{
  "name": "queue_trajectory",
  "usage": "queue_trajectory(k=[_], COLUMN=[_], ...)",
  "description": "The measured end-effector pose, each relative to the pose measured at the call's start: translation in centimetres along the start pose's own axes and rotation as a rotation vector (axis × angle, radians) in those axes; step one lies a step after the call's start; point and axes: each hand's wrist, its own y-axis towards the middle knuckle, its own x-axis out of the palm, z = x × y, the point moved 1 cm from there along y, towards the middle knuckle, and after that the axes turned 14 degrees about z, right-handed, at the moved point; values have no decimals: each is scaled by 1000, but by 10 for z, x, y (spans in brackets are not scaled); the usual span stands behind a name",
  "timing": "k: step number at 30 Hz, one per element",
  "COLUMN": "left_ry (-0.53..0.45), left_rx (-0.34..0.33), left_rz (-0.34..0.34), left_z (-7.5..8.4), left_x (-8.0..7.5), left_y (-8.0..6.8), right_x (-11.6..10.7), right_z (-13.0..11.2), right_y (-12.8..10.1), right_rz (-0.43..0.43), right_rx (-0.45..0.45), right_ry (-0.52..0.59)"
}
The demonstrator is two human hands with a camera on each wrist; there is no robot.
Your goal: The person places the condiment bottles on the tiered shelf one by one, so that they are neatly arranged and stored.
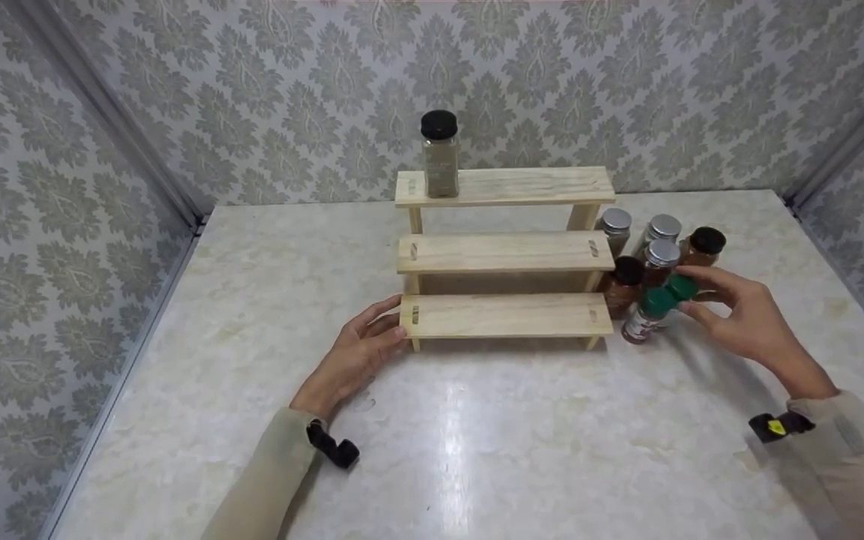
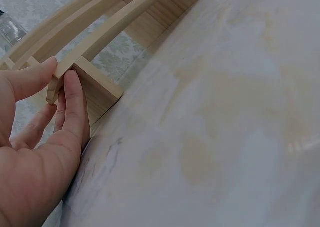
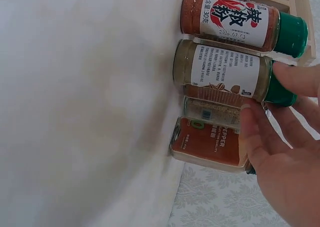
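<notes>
My left hand [image 1: 357,352] pinches the wooden rack [image 1: 505,315] at its nine o'clock end, steadying it; my right hand [image 1: 739,315], fingers relaxed, touches a green-capped jar [image 1: 653,309] at three o'clock. I reckon picking is in hand: next, close round that one jar, clear of its neighbours

surface: pale marbled table [image 1: 492,442] | on it: wooden tiered rack [image 1: 503,315]; about seven spice jars [image 1: 657,262] beside it
</notes>
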Motion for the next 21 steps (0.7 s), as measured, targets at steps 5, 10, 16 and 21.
queue_trajectory(k=[5, 10, 16, 21], left_ry=[4, 6, 13, 10], left_rx=[13, 10, 4, 2], left_rz=[-15, -5, -4, 8], left_z=[-1, -1, 1, 1], left_x=[-1, -1, 1, 1], left_y=[0, -1, -1, -2], right_x=[2, 2, -1, -9], right_z=[1, 3, 2, -6], right_y=[1, 2, 3, 7], right_rz=[41, 24, 2, 54], right_rx=[-2, 10, 12, -8], right_ry=[-33, -30, -33, -26])
